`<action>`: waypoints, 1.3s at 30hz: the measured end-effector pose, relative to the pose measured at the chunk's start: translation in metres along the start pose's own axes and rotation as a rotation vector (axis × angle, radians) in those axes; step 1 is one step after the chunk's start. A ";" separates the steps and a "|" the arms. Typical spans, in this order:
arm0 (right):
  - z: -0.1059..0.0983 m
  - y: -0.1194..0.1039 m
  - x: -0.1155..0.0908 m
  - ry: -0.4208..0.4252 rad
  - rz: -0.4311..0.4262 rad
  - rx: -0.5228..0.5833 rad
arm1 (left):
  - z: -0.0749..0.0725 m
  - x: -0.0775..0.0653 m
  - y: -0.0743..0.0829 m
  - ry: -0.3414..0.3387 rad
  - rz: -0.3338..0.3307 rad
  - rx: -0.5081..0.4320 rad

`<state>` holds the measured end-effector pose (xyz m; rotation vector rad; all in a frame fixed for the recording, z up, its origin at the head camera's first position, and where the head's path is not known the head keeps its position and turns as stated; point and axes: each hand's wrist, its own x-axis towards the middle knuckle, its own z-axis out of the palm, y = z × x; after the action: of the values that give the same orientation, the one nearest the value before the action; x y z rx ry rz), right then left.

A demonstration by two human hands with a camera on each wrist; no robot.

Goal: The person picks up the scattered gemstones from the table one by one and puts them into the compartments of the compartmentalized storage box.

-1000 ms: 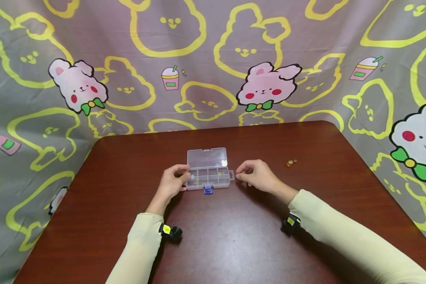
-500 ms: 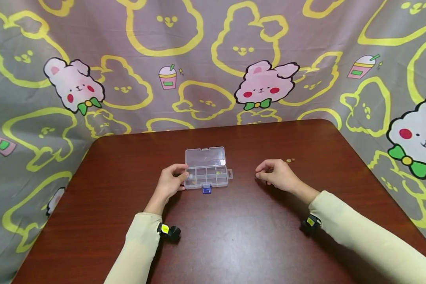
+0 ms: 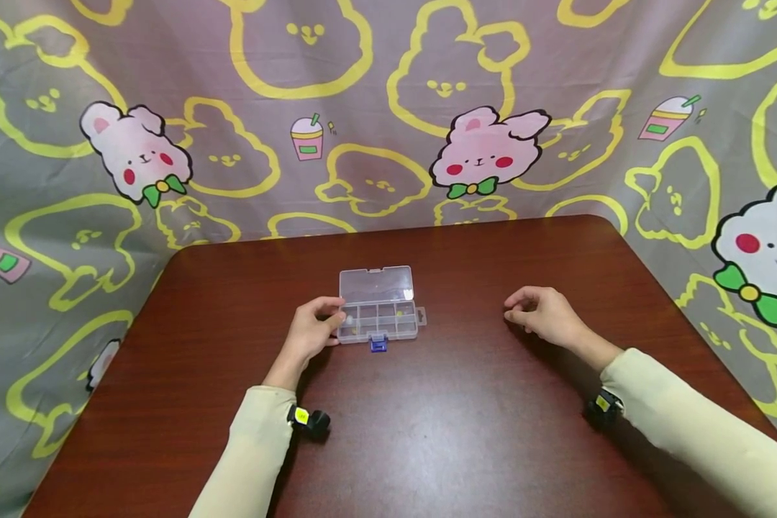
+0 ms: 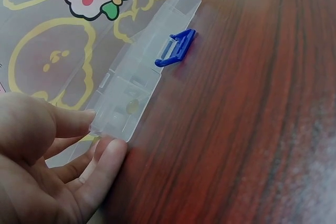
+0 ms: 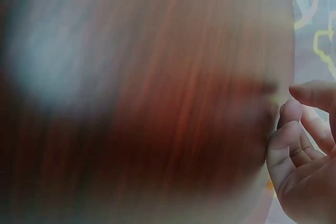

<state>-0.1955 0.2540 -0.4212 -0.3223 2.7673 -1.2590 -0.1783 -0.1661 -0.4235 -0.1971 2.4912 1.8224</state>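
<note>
A clear plastic compartment box [image 3: 377,327] lies on the table with its lid raised at the back and a blue latch [image 3: 378,344] at the front. My left hand [image 3: 310,332] grips the left end of the box; in the left wrist view its thumb and fingers bracket that end. Small yellowish pieces sit in a few compartments, one of them a roundish piece [image 4: 132,107]. Well right of the box, my right hand [image 3: 547,314] hovers low over the table. Its fingers [image 5: 286,135] are loosely bent, and nothing shows between thumb and fingertips.
The dark red-brown wooden table [image 3: 427,417] fills the lower view. A cartoon-printed curtain [image 3: 375,108] hangs along its back and sides. The box's hanging tab [image 3: 421,315] sticks out to the right.
My right hand has moved right, away from the box, and now covers the spot where small golden-brown pieces lay. The left hand stays on the box.
</note>
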 end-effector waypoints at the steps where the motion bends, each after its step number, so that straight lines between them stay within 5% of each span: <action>1: -0.002 0.002 0.000 0.008 -0.005 -0.008 | 0.000 0.000 0.000 0.001 -0.001 -0.001; 11: -0.015 0.014 0.009 0.085 -0.063 -0.068 | 0.001 0.000 0.001 -0.001 -0.005 -0.016; 39: -0.021 0.016 0.016 0.049 -0.012 -0.134 | 0.001 -0.001 0.001 -0.001 -0.012 -0.026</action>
<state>-0.2165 0.2763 -0.4188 -0.3214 2.9028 -1.1007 -0.1779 -0.1647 -0.4230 -0.2118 2.4610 1.8500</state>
